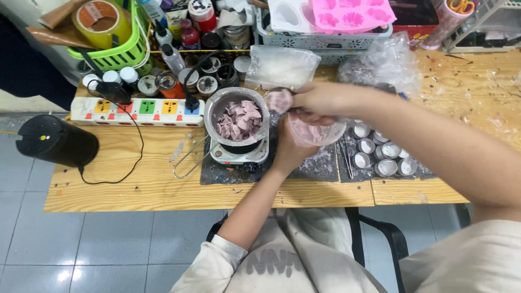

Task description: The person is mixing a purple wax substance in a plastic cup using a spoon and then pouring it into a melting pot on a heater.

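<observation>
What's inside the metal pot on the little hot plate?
The pot holds pale pink chunks, piled loosely. The right hand holds another pink piece at its rim. The chunks cover the pot's bottom, so anything beneath them stays hidden.

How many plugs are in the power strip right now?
2. One black plug sits near the left end of the power strip; another black plug sits near its right end. None looks hidden.

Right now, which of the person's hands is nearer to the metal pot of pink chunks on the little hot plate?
The right hand: it holds a pink chunk just beside the rim of the pot. The left hand is lower and further right, cupping a clear container.
</observation>
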